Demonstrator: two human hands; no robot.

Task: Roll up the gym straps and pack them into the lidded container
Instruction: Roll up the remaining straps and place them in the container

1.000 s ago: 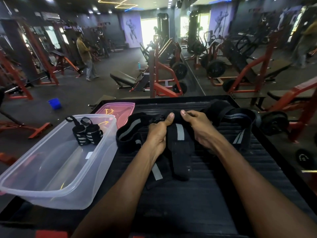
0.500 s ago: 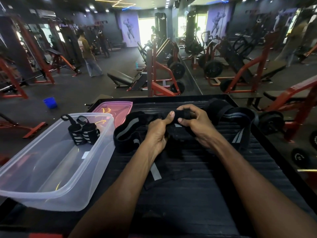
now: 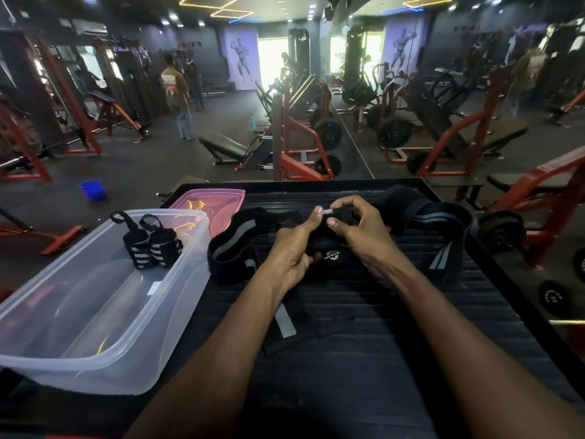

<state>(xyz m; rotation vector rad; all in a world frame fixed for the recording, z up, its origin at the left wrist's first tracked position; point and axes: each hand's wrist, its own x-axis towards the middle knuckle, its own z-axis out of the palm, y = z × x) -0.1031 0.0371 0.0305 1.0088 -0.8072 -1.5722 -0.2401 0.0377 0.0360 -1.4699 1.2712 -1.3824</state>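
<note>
Both hands worked one black strap (image 3: 329, 256) mid-table: L hand (image 3: 292, 248) curled round its rolled part w/ thumb up, R hand (image 3: 357, 229) pinching the top edge. Far left, clear container (image 3: 95, 353) held two rolled straps (image 3: 152, 243) at its far end; pink lid (image 3: 221, 201) lay behind it. More loose straps (image 3: 437, 223) sat to the right on the black table (image 3: 364, 375).

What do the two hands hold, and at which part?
Both the left hand and right hand grip the black strap at its partly rolled end.
</note>
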